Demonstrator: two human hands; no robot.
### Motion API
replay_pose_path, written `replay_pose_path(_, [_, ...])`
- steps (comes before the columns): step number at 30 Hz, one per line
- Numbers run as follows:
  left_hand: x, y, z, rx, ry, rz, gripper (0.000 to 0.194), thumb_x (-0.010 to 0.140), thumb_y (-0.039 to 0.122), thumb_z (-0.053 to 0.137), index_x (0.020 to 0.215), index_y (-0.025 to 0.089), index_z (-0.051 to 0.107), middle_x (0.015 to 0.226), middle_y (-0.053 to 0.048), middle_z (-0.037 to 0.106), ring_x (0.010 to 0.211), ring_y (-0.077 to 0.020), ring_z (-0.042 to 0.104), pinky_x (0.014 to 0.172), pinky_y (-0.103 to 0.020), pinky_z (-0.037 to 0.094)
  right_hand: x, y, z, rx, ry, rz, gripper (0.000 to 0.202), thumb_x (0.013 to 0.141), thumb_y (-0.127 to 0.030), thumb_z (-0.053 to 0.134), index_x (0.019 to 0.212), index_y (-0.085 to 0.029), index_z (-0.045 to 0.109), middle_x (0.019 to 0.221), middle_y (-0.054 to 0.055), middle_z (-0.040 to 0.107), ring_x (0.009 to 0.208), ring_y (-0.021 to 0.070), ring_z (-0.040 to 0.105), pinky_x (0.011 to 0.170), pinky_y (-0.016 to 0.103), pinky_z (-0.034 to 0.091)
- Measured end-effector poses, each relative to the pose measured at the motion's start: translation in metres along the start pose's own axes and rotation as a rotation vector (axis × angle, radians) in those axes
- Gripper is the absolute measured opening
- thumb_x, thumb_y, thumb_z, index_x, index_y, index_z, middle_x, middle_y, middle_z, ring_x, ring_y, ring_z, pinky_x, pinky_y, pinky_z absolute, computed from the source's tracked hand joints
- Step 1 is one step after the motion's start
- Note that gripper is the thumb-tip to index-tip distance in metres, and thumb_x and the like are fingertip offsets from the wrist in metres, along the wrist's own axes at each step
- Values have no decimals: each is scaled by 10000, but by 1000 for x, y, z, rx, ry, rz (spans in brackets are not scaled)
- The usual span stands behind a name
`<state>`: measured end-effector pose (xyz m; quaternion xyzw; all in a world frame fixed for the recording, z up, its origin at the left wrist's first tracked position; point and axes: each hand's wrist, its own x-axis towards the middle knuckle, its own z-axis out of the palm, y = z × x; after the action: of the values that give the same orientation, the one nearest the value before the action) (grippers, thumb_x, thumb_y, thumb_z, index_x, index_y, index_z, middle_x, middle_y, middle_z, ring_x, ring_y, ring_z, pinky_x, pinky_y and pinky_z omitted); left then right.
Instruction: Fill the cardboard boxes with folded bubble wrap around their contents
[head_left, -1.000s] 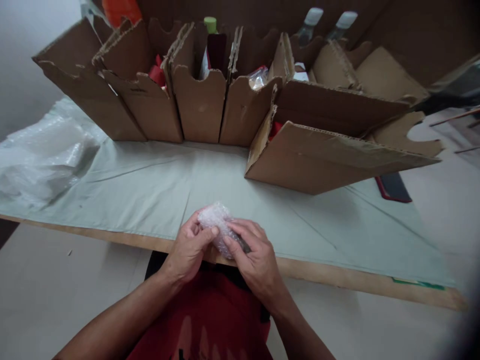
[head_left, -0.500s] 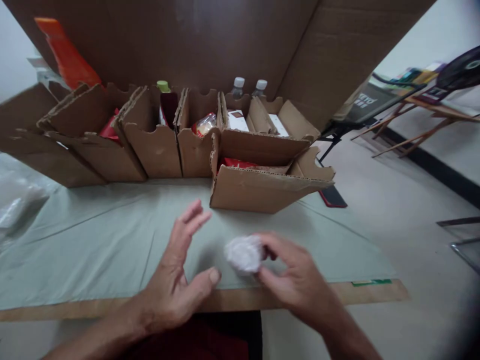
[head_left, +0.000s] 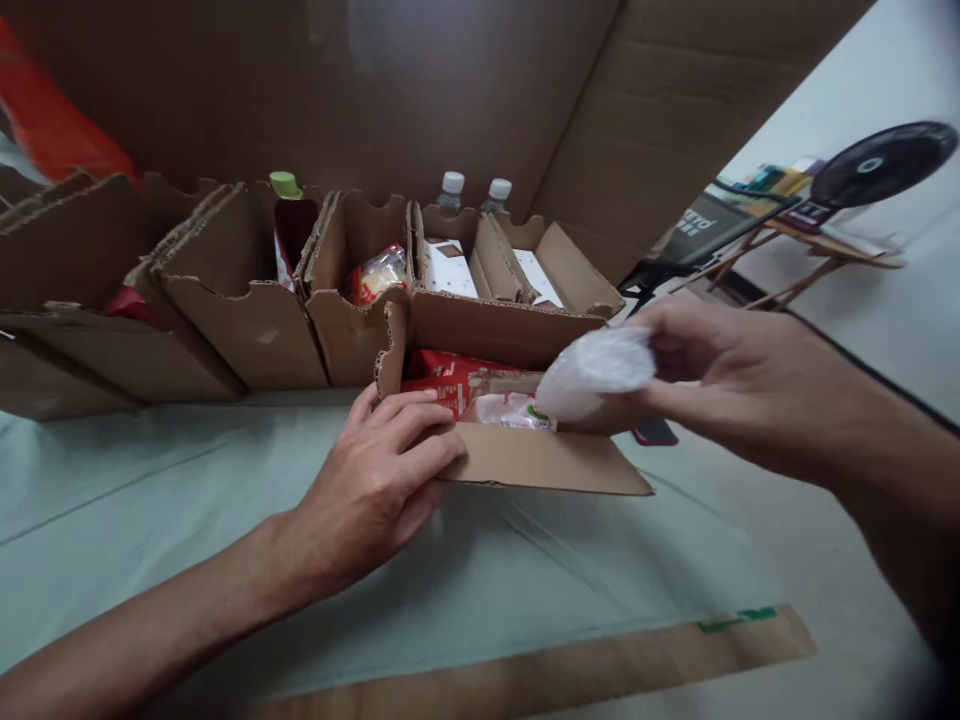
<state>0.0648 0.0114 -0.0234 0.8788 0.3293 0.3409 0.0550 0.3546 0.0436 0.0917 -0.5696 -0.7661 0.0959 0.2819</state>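
My right hand (head_left: 720,370) grips a white, translucent plastic-wrapped bundle (head_left: 600,372) over the right part of the front cardboard box (head_left: 547,462). What the wrapping holds, if anything, I cannot make out. At the box's left front corner, my left hand (head_left: 397,465) has its fingers curled over the edge, and the front wall leans outward. Inside lie a red packet (head_left: 442,375) and a pinkish packet (head_left: 506,410), partly covered by the bundle and the wall.
Behind stands a row of open cardboard boxes (head_left: 247,330) with packets inside. Two white-capped bottles (head_left: 451,190) and a green cap (head_left: 285,185) show above them. Tall cardboard (head_left: 450,90) backs the table with its pale green cloth (head_left: 225,520). A black fan (head_left: 870,165) is at right.
My right hand has carried the white bundle up and right to the front box. My left hand has moved forward onto the box's corner, and its front wall now tilts outward.
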Motion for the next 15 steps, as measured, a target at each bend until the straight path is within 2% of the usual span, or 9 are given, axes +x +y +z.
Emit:
replay_pose_path(2, [1,-2,-2,-28,-4,-9,290,898,70,560,1115,237,653,1219,-79,738,1183,-291,664,1095,-575,400,8,-2,10,-113,-202,-5,153,729,-111,770,788,-222,683,628,-41,662,540,122,577,518,262,391])
replay_pose_path(3, [2,-2,-2,-38,3,-12,288,906,70,557,1120,238,650,1204,-72,742,1151,-279,677,1099,-574,395,11,-5,15,-136,-264,-11,163,733,-94,751,802,-220,675,626,-47,658,543,120,573,520,258,386])
replay_pose_path(5, [2,-2,-1,-46,28,-11,279,918,69,557,1123,238,644,1186,-66,745,1108,-259,691,1095,-558,405,16,-14,21,-60,-211,-44,119,766,-138,736,815,-210,655,653,-44,660,573,117,580,533,251,394])
replay_pose_path(7, [1,0,-1,-57,81,-9,261,921,92,584,1135,232,639,1180,-70,742,1097,-246,699,1118,-544,406,21,-26,27,128,-81,-79,117,802,-224,726,870,-197,635,757,-33,681,666,119,625,588,241,442])
replay_pose_path(9, [-2,2,-3,-99,174,-11,288,910,154,631,1187,233,626,1164,-72,736,1103,-246,704,1176,-556,380,26,-36,37,334,-2,-80,271,783,-250,736,1021,-196,618,842,-40,680,749,122,654,647,237,482])
replay_pose_path(12, [-4,4,-10,-170,342,-49,428,889,238,659,1309,264,582,1172,-64,721,1151,-265,688,1220,-592,364,34,-46,62,495,-93,2,512,754,-147,702,1238,-212,549,842,-62,658,768,128,659,684,241,506])
replay_pose_path(15, [-4,3,-15,-139,389,-106,419,894,192,633,1300,283,582,1166,-50,714,1151,-253,681,1168,-569,448,42,-50,85,327,-309,70,401,699,-76,685,1075,-195,620,800,-37,666,732,149,635,628,240,462])
